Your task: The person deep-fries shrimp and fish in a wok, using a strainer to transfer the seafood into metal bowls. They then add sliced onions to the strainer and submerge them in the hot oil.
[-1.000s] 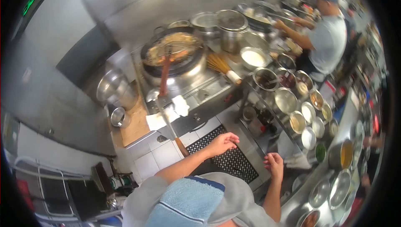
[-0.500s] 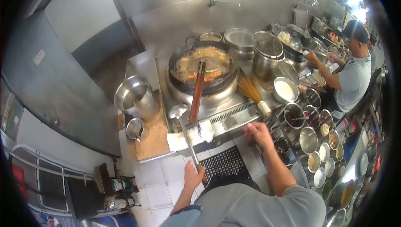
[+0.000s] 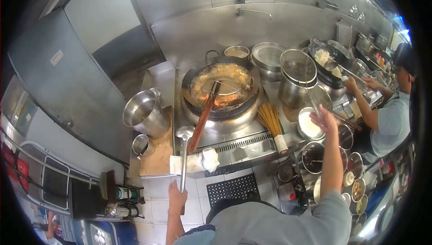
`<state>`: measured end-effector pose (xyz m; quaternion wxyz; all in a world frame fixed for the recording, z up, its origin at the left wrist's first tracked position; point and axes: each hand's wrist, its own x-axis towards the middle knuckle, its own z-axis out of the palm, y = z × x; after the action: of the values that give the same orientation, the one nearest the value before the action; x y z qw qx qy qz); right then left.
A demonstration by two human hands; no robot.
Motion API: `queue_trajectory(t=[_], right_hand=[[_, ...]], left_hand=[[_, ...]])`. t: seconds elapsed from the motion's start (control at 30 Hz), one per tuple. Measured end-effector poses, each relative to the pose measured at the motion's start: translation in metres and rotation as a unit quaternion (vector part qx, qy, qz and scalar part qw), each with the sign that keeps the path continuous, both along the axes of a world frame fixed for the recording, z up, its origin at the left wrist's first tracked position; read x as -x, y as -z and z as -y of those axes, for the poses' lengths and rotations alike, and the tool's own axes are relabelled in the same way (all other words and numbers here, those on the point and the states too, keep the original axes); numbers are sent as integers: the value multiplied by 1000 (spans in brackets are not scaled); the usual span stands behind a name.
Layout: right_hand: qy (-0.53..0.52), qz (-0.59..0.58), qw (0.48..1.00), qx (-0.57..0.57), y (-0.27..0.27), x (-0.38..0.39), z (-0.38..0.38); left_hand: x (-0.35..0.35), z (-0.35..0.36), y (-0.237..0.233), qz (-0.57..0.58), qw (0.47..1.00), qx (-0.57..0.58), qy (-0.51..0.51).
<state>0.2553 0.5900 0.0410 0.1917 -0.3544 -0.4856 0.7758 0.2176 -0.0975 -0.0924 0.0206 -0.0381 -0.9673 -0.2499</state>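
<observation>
My left hand (image 3: 177, 197) is closed around the handle of a metal ladle (image 3: 184, 132), whose bowl points up toward the stove. The ladle's shaft crosses a white folded cloth (image 3: 191, 164) on the front edge. My right hand (image 3: 325, 121) is stretched out over a bowl of white contents (image 3: 309, 123), fingers apart, at the handle of a wire strainer (image 3: 298, 67). That strainer rests on a tall metal pot (image 3: 290, 93). A wok (image 3: 189, 71) of bubbling oil with browning food holds a wire tool with a wooden handle (image 3: 204, 121).
A bamboo brush (image 3: 271, 123) lies right of the wok. At left stand a large steel pot (image 3: 155, 119) and a small metal jug (image 3: 143, 146). Several ingredient bowls (image 3: 355, 164) line the right side. A co-worker (image 3: 389, 114) works at another wok (image 3: 330, 78).
My right hand has moved forward and right, from the stove's front edge to the strainer's handle. My left hand and the ladle have shifted left. The view has turned slightly.
</observation>
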Motion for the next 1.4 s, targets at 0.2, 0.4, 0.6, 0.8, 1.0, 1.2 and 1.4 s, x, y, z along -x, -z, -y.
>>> queue_trajectory(t=[0.2,0.4,0.6,0.8,1.0,1.2,1.4], right_hand=[[-88,-142,985,36,-5,31,52],[-213,-65,965,-137,-45,45,87],[-299,-93,947,-73,-48,80,105],[-237,-60,957,-158,-44,122,169],[-70,-71,762,-640,-124,254,167],[69,81,596,-796,-206,420,153],[4,135,594,-793,-183,466,138]], left_hand=[[74,-127,-147,-171,980,-30,100],[143,-168,-130,-26,975,159,151],[131,-163,-145,-28,971,160,178],[118,-155,-141,2,982,90,168],[112,-149,-128,-116,966,66,220],[97,-166,-155,-81,970,72,217],[93,-173,-151,-68,975,85,191]])
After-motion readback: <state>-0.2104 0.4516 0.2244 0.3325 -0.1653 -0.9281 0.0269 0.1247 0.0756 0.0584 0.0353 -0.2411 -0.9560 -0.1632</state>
